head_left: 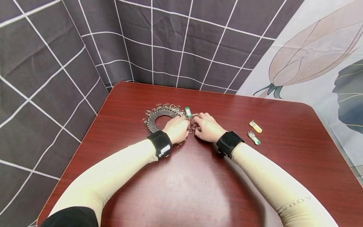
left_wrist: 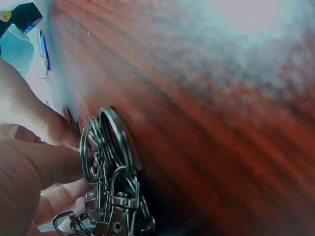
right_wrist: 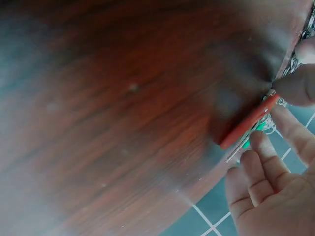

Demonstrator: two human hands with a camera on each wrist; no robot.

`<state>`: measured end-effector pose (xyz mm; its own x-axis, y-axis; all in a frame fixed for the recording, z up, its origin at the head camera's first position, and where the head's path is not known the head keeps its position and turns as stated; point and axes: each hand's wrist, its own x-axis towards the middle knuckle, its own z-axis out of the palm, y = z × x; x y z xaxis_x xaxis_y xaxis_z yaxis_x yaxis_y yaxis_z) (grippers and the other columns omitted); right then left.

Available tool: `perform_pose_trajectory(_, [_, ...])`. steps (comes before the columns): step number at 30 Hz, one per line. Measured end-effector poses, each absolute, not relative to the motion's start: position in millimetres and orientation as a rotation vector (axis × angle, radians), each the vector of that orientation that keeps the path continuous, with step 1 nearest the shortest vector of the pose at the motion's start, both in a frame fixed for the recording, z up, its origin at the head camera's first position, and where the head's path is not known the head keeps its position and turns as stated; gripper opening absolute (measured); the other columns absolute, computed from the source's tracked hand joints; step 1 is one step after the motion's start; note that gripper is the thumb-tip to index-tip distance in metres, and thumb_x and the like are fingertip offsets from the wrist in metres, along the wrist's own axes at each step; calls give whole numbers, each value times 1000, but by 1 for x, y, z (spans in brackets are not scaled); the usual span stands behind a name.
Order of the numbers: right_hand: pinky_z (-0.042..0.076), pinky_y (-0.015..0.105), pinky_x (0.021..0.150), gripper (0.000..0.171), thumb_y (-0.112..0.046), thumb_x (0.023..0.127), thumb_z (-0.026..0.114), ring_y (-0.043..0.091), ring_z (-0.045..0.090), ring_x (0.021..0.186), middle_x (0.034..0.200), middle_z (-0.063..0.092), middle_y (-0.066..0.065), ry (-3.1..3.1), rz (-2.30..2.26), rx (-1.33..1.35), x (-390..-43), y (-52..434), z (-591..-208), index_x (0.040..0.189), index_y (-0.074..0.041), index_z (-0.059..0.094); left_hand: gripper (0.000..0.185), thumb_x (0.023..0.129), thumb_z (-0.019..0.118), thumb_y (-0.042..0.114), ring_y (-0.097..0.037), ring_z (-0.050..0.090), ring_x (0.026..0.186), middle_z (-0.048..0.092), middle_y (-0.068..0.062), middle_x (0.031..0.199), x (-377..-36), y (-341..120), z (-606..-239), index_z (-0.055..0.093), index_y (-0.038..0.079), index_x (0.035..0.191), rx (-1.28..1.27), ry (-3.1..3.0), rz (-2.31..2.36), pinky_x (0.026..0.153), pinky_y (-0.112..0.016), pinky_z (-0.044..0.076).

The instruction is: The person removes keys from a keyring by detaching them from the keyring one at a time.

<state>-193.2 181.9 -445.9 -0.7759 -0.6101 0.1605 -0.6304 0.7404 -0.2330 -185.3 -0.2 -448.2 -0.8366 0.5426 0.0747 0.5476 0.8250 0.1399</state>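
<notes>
A grey ring-shaped plate (head_left: 154,120) lies on the table, its rim lined with many metal clasps and split rings. My left hand (head_left: 176,129) is over its right side and pinches a split ring (left_wrist: 117,137) among the clustered clasps. Right beside it, my right hand (head_left: 208,127) pinches a red key tag (right_wrist: 248,123) near its ring end, between thumb and forefinger. The other fingers of that hand are loosely bent. A green key tag (head_left: 188,112) with a key lies at the plate's upper right edge, close to both hands.
To the right on the reddish-brown table (head_left: 295,138) lie a yellow key tag (head_left: 256,126) and another green key tag (head_left: 255,138), each with a key. Dark gridded cloth (head_left: 170,44) hangs behind and to the left; a flower-patterned cloth (head_left: 312,56) hangs at the right.
</notes>
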Motion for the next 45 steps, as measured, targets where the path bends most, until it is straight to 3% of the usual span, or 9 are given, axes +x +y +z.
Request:
perform_pose_trajectory(4, [40,44,79,13,-13,75,68,30,47,90,94,51,7,-2914,376,1006,-192,182,-445,87,-12,62,8,85,68,22,-26,59,89,62,-6,93,-185,-1,-448,67,14,86,-892,-2967,-229,75,-37,51])
perform_pose_trajectory(8, [37,42,77,11,-15,74,68,28,45,88,87,48,3,-2972,355,975,-192,182,-443,78,-15,58,4,89,66,18,-25,59,88,61,-5,93,-184,-2,-450,66,14,89,-890,-2970,-235,74,-37,51])
perform_pose_trajectory(15, [37,40,72,13,-15,74,67,24,46,77,74,48,-2,-2993,385,979,-192,181,-443,78,-15,54,7,92,62,17,-26,58,86,60,-5,93,-183,-6,-452,64,12,95,-881,-2943,-260,72,-37,51])
perform_pose_trajectory(21, [42,31,63,10,-10,77,63,14,49,62,67,52,-5,-3076,566,956,-190,181,-440,83,-13,55,6,88,64,19,-25,58,85,59,-2,90,-182,-9,-452,61,15,91,-890,-2926,-295,71,-36,50])
perform_pose_trajectory(34, [41,27,62,3,-10,81,59,11,49,64,68,54,-4,-3047,890,847,-192,182,-430,80,-12,61,21,83,71,27,-23,57,89,60,-1,91,-182,-11,-448,59,15,95,-859,-2984,-394,74,-36,48])
perform_pose_trajectory(45, [42,25,59,3,-9,84,59,11,53,62,67,57,-3,-3070,1146,787,-189,181,-421,82,-11,61,7,87,64,21,-19,59,83,61,5,79,-187,-9,-445,63,19,80,-865,-2903,-499,73,-35,48])
